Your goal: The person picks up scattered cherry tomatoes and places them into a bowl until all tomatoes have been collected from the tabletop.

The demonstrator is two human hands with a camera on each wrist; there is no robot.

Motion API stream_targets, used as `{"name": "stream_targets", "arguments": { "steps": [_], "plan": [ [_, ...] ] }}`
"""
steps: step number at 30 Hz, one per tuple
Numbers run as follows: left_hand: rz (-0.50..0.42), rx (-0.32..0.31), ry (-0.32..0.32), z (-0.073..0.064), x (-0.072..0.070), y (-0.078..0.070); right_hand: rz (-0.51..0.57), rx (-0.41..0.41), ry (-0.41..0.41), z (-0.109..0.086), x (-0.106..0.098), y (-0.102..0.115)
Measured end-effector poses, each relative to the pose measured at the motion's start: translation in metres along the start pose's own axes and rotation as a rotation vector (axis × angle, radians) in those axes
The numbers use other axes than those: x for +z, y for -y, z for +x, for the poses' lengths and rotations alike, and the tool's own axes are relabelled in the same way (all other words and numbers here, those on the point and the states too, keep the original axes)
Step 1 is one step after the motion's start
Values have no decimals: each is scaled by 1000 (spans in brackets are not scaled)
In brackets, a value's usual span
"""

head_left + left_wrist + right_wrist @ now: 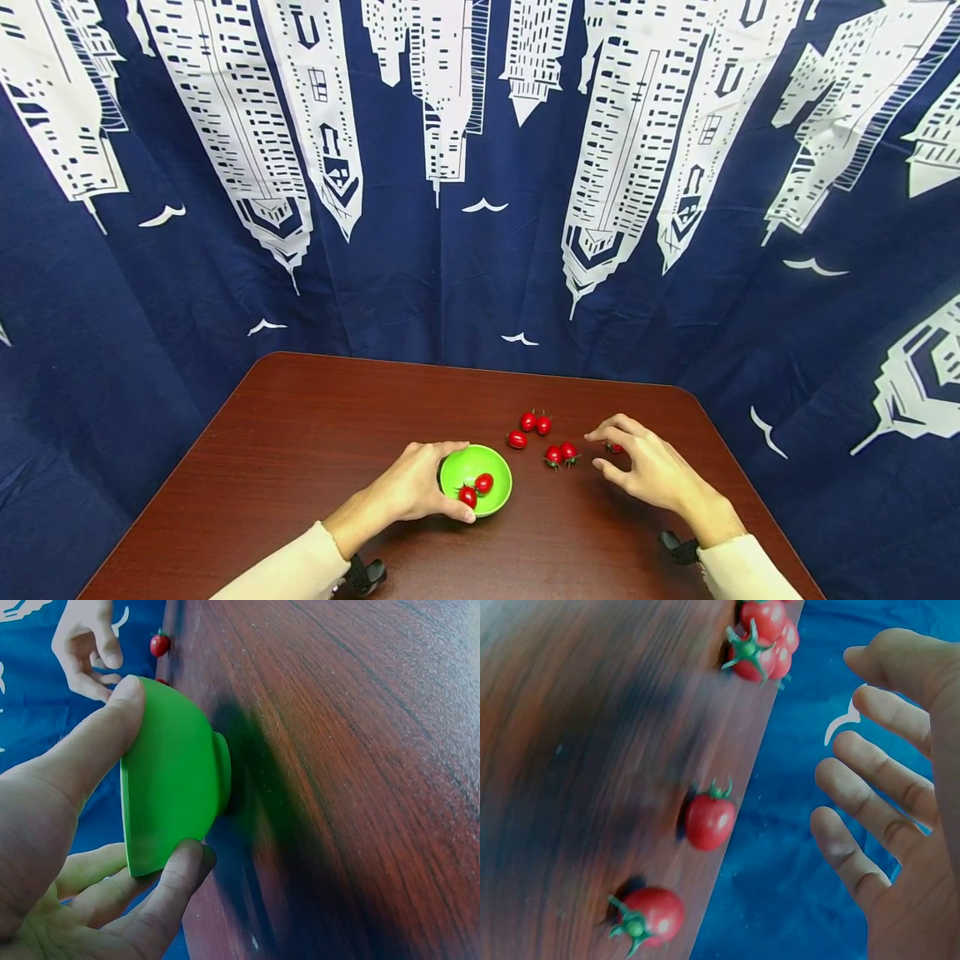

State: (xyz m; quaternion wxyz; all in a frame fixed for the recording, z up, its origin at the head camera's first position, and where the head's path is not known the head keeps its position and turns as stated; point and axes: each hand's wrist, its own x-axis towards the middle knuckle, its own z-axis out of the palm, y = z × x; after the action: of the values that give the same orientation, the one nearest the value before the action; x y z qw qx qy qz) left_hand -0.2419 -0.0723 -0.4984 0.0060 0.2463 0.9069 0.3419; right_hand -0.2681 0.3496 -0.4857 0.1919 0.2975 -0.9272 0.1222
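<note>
My left hand grips the rim and side of a small green bowl, thumb on the near side and fingers on the far side. Two cherry tomatoes with green stems lie in the bowl. In the left wrist view the bowl's foot is close over the tabletop. To the right, my right hand hovers above the table, fingers spread and slightly bent, nothing between them. A cherry tomato is partly hidden behind its fingers. The right wrist view shows two single tomatoes beyond the fingers.
Between the hands lie a pair of tomatoes, and farther back several more tomatoes. The brown wooden table ends at a rounded back edge. Behind it hangs a dark blue cloth with white buildings.
</note>
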Motion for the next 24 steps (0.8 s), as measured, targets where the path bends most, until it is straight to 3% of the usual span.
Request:
{"name": "stream_targets", "arguments": {
  "steps": [4, 24],
  "plan": [
    [-3, 6, -1, 0, -1, 0, -6, 12, -25, -6, -2, -8],
    [-8, -9, 0, 0, 0, 1, 16, 175, 2, -31, -9, -43]
  ]
}}
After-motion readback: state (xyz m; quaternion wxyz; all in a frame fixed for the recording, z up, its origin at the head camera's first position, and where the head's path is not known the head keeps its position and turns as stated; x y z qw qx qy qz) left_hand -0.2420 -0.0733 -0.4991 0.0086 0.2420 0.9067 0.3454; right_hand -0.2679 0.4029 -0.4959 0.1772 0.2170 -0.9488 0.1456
